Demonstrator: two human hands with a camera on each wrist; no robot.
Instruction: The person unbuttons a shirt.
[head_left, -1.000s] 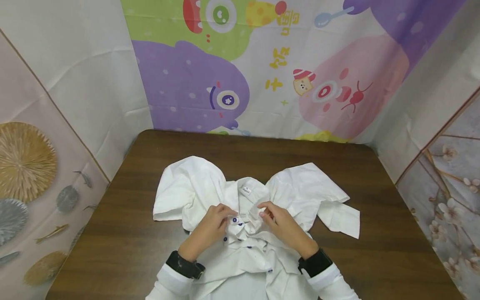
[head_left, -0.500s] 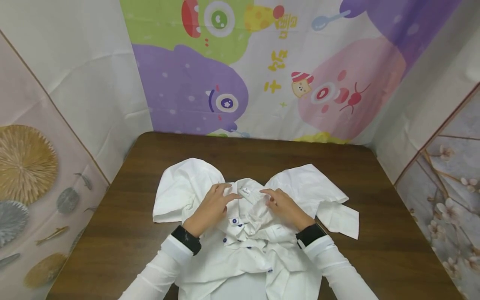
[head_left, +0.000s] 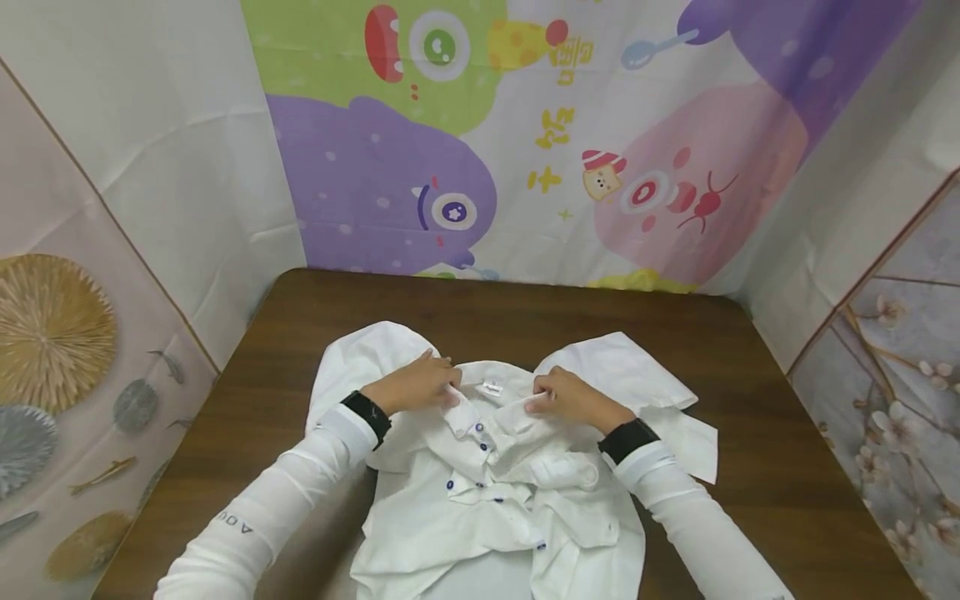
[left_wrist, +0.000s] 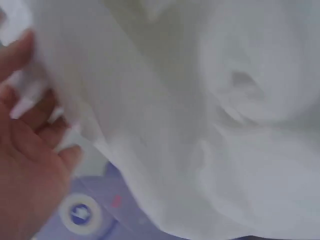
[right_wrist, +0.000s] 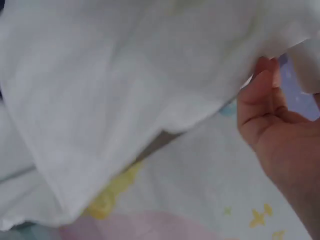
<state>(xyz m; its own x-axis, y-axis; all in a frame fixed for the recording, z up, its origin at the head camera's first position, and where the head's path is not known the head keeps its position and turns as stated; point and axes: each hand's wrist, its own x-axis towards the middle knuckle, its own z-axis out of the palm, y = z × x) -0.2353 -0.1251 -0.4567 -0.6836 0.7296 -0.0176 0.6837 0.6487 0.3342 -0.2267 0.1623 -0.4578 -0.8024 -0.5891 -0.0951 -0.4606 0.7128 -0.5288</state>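
Note:
A white shirt with dark blue buttons [head_left: 450, 533] lies rumpled on the table, its collar [head_left: 498, 370] toward the far side and a small label [head_left: 492, 388] inside the neck. My left hand [head_left: 414, 385] pinches the left collar edge, and my right hand [head_left: 573, 398] pinches the right edge opposite. White cloth [left_wrist: 160, 125] fills most of the left wrist view beside the left fingers [left_wrist: 47, 110], slightly blurred. In the right wrist view the right thumb and fingers [right_wrist: 257, 95] meet at the cloth's edge. Some fingertips are hidden by fabric.
The brown wooden table [head_left: 757, 517] extends on both sides of the shirt. Its two sleeves spread left and right, with a cuff [head_left: 686, 446] at the far right. A cartoon-printed curtain [head_left: 390, 183] hangs behind the table, and pale panels flank it.
Both hands moved from above the front placket up to the collar, were loose half a second ago, and now hold its two edges. The collar is drawn more open, showing the label.

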